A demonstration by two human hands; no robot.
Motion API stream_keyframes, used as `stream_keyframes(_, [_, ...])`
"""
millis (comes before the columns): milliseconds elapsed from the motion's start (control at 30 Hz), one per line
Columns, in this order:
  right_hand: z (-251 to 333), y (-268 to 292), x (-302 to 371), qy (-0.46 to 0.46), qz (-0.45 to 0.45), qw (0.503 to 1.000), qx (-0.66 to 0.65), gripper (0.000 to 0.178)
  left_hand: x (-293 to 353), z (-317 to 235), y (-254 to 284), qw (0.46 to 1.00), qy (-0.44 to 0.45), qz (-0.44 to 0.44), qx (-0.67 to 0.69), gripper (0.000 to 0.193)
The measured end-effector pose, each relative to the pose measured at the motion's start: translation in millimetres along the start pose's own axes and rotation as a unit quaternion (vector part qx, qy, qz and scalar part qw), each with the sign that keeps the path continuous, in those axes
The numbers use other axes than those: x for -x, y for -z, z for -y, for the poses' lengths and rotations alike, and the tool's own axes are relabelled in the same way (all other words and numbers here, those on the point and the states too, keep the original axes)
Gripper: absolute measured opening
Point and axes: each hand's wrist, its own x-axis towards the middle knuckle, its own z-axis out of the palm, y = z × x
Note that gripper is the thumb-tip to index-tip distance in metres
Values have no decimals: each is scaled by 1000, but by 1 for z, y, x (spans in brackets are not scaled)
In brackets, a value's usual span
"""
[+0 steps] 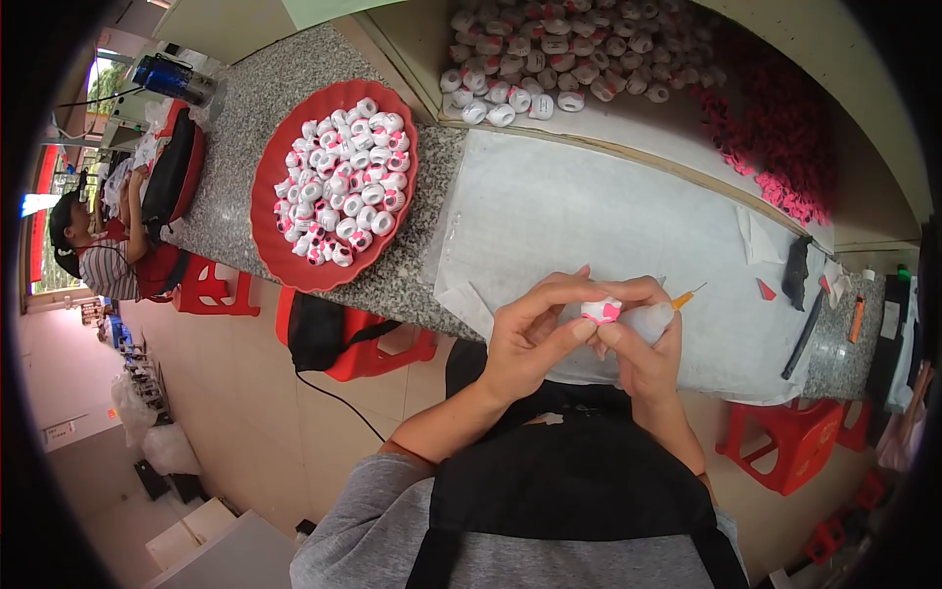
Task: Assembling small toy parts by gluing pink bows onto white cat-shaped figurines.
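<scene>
Left hand point(530, 334) and right hand point(655, 365) are being brought together in a narrow pinch, and a small white-and-pink piece point(601, 311) is being held between their thumbs and fingertips, above the near part of the pale sheet point(549, 206). A whitish bottle point(648, 321) is also being gripped in the right hand; an orange needle tip point(684, 299), apparently its own, is being pointed away from the piece, over the sheet.

Pink trim is already being shown on the held piece, so its decorating is being judged partly or wholly done; whether glue is still being waited on cannot be told.

Left of the sheet, many white pieces with pink, some with black spots, are being collected in a red scalloped tray point(263, 221); these are probably being counted as further along. Beyond the sheet's far edge, a large heap of whitish pieces point(549, 49) is being stored on the shelf, and right of that heap a pile of bright pink parts point(785, 187) is being kept. Much of the work is thus seemingly being left, though the shelf pieces' exact stage is being hidden by shadow and small size.
</scene>
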Motion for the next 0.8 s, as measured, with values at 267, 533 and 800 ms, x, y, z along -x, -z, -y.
stream_keyframes(267, [-6, -1, -1, 19, -4, 998, -54, 22, 0, -1, 0, 999, -17, -15, -23, 24])
stream_keyframes(533, [-2, -1, 7, 4, 47, 998, -35, 24, 4, -8, 5, 999, -31, 25, -33, 23])
stream_keyframes(800, [-6, -14, -12, -40, 69, 996, 36, 38, 4, -42, 49, 939, -127, -166, -272, 18])
